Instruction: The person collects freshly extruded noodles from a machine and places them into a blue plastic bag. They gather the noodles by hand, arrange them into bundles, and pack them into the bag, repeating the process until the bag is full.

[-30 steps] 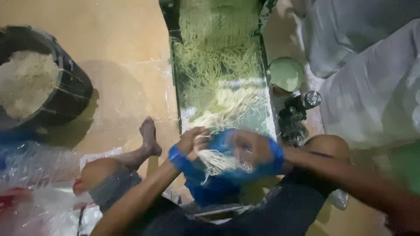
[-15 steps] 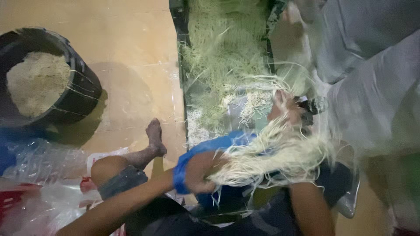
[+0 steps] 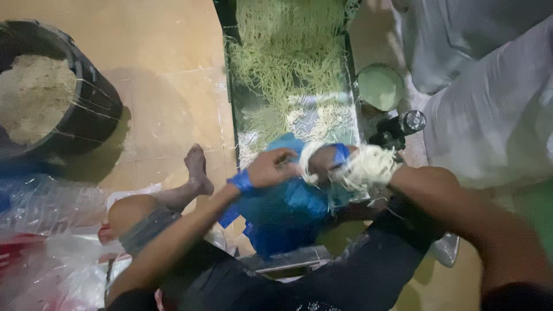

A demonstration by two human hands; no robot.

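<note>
My left hand (image 3: pixel 272 168) and my right hand (image 3: pixel 329 162) meet over a blue plastic bag (image 3: pixel 288 204) in front of me. A bundle of pale noodle strands (image 3: pixel 368 166) is wound around my right hand and wrist. My left hand pinches the end of these strands next to my right fingers. Blue bands sit on both wrists. Just beyond my hands a long dark metal tray (image 3: pixel 233 98) carries a spread of loose greenish noodle strands (image 3: pixel 288 52).
A black bucket (image 3: pixel 92 109) with pale crumbly stuff stands at the left on the tan floor. A round green lid (image 3: pixel 380 86) and a dark bottle (image 3: pixel 403 126) lie right of the tray. Grey-white sacks (image 3: pixel 489 103) fill the right. Clear plastic bags (image 3: pixel 46 201) lie lower left. My bare foot (image 3: pixel 197 167) rests beside the tray.
The loose long strands that hung spread out to the right half a second ago are now wound tight around my right hand. My left hand has come up to meet it.
</note>
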